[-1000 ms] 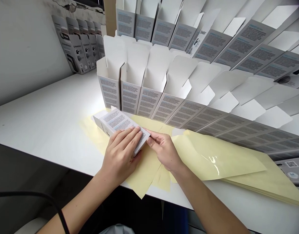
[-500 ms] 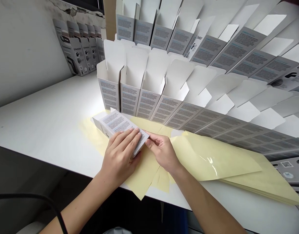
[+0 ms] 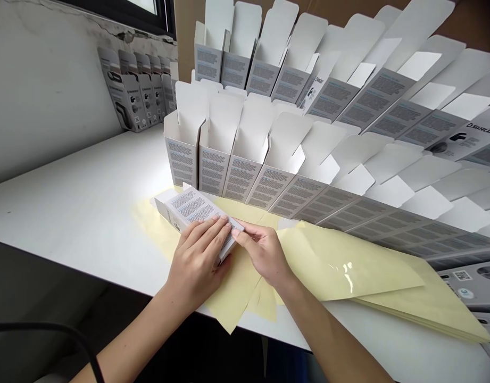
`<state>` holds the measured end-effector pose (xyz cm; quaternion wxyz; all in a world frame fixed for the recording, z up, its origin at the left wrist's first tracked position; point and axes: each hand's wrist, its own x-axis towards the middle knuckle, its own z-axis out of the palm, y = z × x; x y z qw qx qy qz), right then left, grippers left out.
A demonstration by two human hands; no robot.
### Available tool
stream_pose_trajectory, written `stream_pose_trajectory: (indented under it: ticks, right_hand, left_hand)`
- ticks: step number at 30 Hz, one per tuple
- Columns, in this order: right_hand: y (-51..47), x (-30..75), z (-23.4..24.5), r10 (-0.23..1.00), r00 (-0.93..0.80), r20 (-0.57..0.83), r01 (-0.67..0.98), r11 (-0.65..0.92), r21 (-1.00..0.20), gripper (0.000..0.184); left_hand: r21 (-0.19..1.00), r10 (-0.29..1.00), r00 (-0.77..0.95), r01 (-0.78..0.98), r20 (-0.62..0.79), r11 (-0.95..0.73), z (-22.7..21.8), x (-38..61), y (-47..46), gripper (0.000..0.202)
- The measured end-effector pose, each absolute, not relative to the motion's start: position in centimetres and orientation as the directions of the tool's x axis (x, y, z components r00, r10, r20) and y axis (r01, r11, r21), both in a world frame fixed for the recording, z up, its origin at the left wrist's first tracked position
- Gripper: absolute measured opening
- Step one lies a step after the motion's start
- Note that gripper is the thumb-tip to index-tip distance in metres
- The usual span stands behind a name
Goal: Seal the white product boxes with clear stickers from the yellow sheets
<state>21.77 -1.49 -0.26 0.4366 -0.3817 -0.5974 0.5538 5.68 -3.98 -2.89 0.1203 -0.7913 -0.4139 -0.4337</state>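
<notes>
Far left there's a black cable (image 3: 49,326) looping across the bottom corner, with a scuffed, cracked white wall (image 3: 49,90) above it. A bunch of grey printed boxes (image 3: 138,106) stand lined up against that wall at the back of the white table (image 3: 77,186). Next over is the small carton (image 3: 192,205), lying on its side on some loose yellow sheets (image 3: 229,311), just in front of the standing rows. Its text panel faces up, and the end pointing away to the left has flaps sticking out. The left hand (image 3: 199,258) has a proper hold on it, fingers spread over the text panel and thumb down by the near side. The right hand (image 3: 264,250) is pinching the carton's right-hand end, thumb at the corner, though the tips of the other fingers are tucked behind so I can't see exactly where they press. Behind both hands, a front row of open cartons (image 3: 245,178) runs off to the right, lids up, with a back row of open cartons (image 3: 328,98) behind it. Right of the hands sits a glossy yellow pile (image 3: 372,276), and at the far right edge a grey box (image 3: 478,290) lies flat.
</notes>
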Motion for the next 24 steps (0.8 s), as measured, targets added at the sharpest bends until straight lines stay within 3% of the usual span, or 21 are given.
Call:
stream_pose_trajectory:
  ticks: [5,9,18,24]
  right_hand:
    - [-1.6,21.9,-0.1,0.935,-0.343,0.086,-0.057,0.071,-0.996,0.037]
    - [-1.6,22.1,-0.4,0.890,-0.445,0.098,-0.081,0.069,-0.994,0.060]
    - [-1.1,22.7,-0.8,0.904,-0.414,0.110,-0.081,0.084,-0.993,0.040]
    - [-1.5,21.9,0.4,0.909,-0.410,0.073,-0.108,0.032,-0.994,0.037]
  left_hand:
    - [0.166,0.545,0.275,0.763,0.792,-0.625,-2.9,5.6,-4.0,0.043]
    - [0.156,0.537,0.277,0.764,0.797,-0.626,-2.9,5.6,-4.0,0.042]
    - [0.163,0.537,0.268,0.764,0.800,-0.625,-3.0,5.7,-4.0,0.045]
    - [0.172,0.544,0.281,0.750,0.791,-0.638,-3.0,5.6,-4.3,0.051]
